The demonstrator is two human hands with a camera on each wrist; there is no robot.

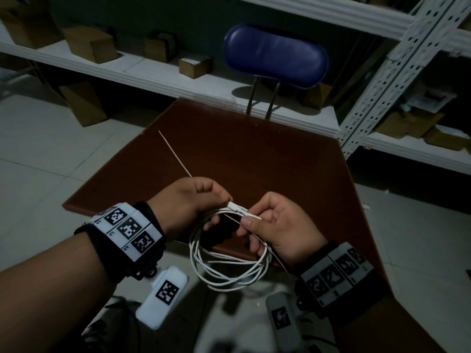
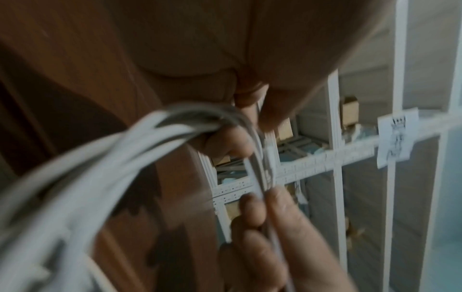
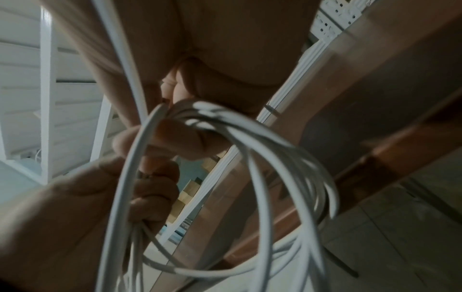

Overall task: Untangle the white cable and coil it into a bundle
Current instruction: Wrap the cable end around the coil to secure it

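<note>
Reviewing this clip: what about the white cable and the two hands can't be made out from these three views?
- Head view: where the left hand grips the white cable is hidden by its own knuckles.
- Head view: the connector type is too small to tell.
- Left wrist view: the coil is blurred and cut off by the left edge, so the loops cannot be counted.
- Right wrist view: the right hand fills the top; the connectors are hidden.

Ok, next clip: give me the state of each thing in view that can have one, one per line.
white cable: coiled into several loops, hanging between both hands by the near table edge, not on it.
cable connectors: both ends together at the top of the coil.
left hand: fingers curled round the coil.
right hand: pinching the connector end.
thin white tie: lying straight on the brown table, loose.
blue chair: unoccupied.
</note>
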